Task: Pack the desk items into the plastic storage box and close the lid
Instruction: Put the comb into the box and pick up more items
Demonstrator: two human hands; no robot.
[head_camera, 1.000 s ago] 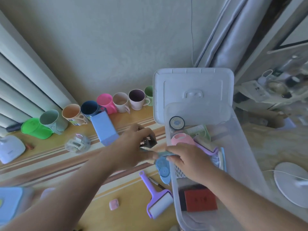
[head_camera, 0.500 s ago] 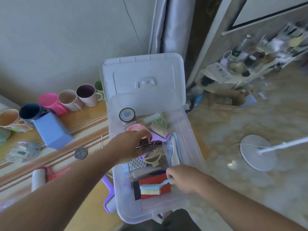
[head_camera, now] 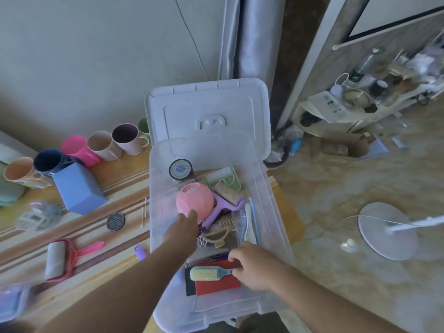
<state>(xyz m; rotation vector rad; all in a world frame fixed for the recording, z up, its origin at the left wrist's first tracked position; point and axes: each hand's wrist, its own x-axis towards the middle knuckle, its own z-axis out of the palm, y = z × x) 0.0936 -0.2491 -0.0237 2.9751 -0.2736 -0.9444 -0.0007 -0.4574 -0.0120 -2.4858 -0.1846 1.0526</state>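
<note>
A: Head view: why is the right hand [head_camera: 254, 267] low in the storage box [head_camera: 276, 212]?
B: It pinches the blue brush [head_camera: 209, 273] by its handle, laying it on the red book [head_camera: 216, 283]. The left hand [head_camera: 183, 228] reaches among the packed items; I cannot tell its grip. The lid [head_camera: 209, 106] stands open behind.

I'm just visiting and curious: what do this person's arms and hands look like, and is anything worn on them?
Both forearms are bare as far as the picture shows, with no sleeves in view. The left hand and the right hand wear no gloves. No watch, bracelet or ring can be seen, though the picture is somewhat blurred. Nothing is marked on them.
</note>
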